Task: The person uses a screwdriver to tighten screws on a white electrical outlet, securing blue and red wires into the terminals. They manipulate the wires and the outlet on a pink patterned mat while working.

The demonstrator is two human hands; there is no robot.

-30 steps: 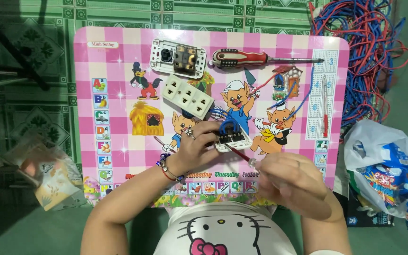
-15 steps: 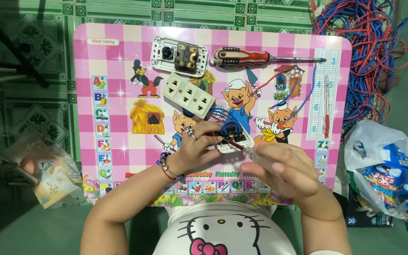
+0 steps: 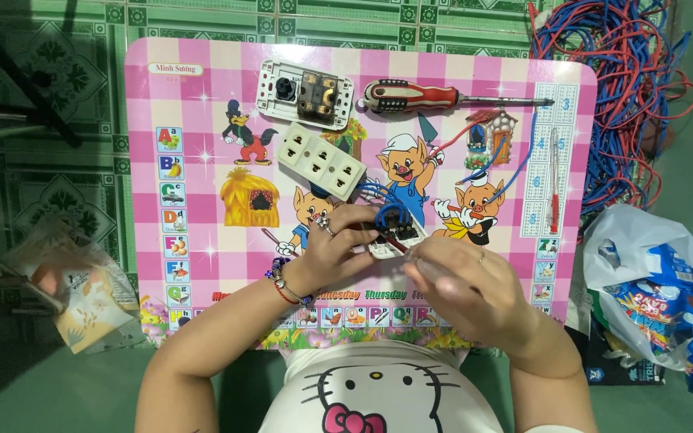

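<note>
My left hand (image 3: 337, 244) grips a small white electrical part (image 3: 395, 237) with blue wires (image 3: 387, 210) coming out of it, holding it down on the pink cartoon table (image 3: 202, 136). My right hand (image 3: 475, 289) is closed around a thin tool whose tip meets that part; the tool itself is mostly hidden by my fingers. A white triple socket (image 3: 320, 159) lies just beyond my left hand. Farther back lie a white switch plate (image 3: 305, 94) and a red-handled screwdriver (image 3: 443, 98).
A tangle of red and blue wires (image 3: 627, 88) lies on the green tiled floor at the right. A thin red tester pen (image 3: 554, 180) rests near the table's right edge. A plastic bag with blue packets (image 3: 651, 297) sits right; a clear bag (image 3: 74, 289) left.
My right hand has moved up and left toward the white part, bringing the thin tool onto it. My left hand has stayed on the part.
</note>
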